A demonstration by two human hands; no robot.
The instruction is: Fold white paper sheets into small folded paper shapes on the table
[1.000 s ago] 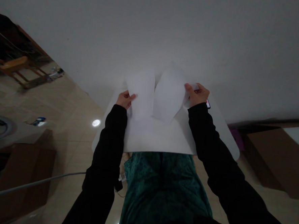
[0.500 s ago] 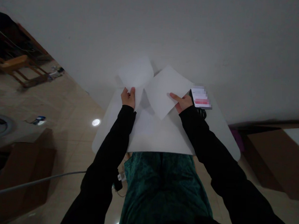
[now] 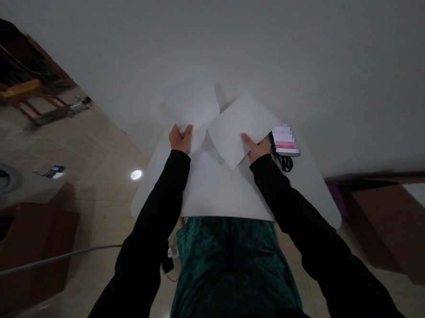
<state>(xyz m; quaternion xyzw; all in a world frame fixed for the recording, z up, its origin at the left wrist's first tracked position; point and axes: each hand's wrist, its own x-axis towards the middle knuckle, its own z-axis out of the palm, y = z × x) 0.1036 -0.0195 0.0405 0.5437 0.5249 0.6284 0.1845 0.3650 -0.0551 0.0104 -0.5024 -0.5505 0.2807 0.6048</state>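
My left hand (image 3: 180,139) pinches the lower edge of a white sheet of paper (image 3: 192,102), thumb on the near side. The sheet tilts up and away towards the wall, its right edge curving. Another white sheet of paper (image 3: 238,127) is gripped by my right hand (image 3: 257,147), with the thumb on top and the other fingers underneath. It is held at a slant, one corner pointing down. The two sheets meet or nearly touch between my hands. Below them, a faint paper (image 3: 204,170) lies flat on the white table (image 3: 231,203).
A blurred-out white and red item (image 3: 285,139) with a black cable (image 3: 287,163) lies right of my right hand. The wall (image 3: 241,45) rises behind the table. Cardboard boxes (image 3: 392,223) stand at right and left; a grey cable (image 3: 47,264) crosses the lower left.
Both hands have shifted slightly to the left. The left sheet has tipped a little to the left, and the right sheet has turned slightly. More of the black cable shows.
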